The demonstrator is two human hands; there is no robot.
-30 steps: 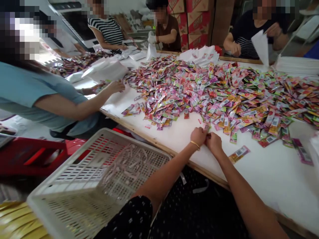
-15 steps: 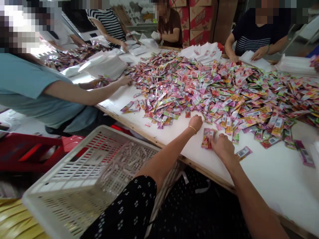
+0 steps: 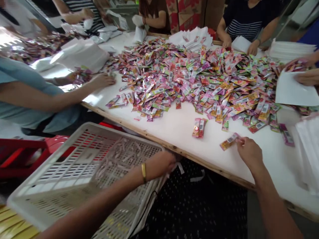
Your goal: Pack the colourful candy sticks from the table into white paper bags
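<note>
My right hand point(image 3: 249, 151) pinches the pink end of a small yellow and pink sachet point(image 3: 229, 141), which lies slantwise on the white tabletop point(image 3: 171, 127). Left of it, two red and pink sachets point(image 3: 199, 127) lie side by side, apart from the big pile of sachets point(image 3: 179, 76). Between the table's front edge and the basket rim is my left hand point(image 3: 159, 166), a gold bangle on its wrist. Its fingers are curled together and blurred by motion; whatever they may hold is hidden.
A white plastic basket point(image 3: 86, 127) with pale strips inside stands against the wooden table edge point(image 3: 196, 157). White bags point(image 3: 309, 146) lie at the right. Co-workers' hands reach over the table; one at left point(image 3: 102, 81) is near the pile, another at right holds a white bag point(image 3: 290, 89).
My left hand has moved from the tabletop down and left to the table edge. My right hand has left the paired sachets and taken hold of the single sachet. The view has shifted.
</note>
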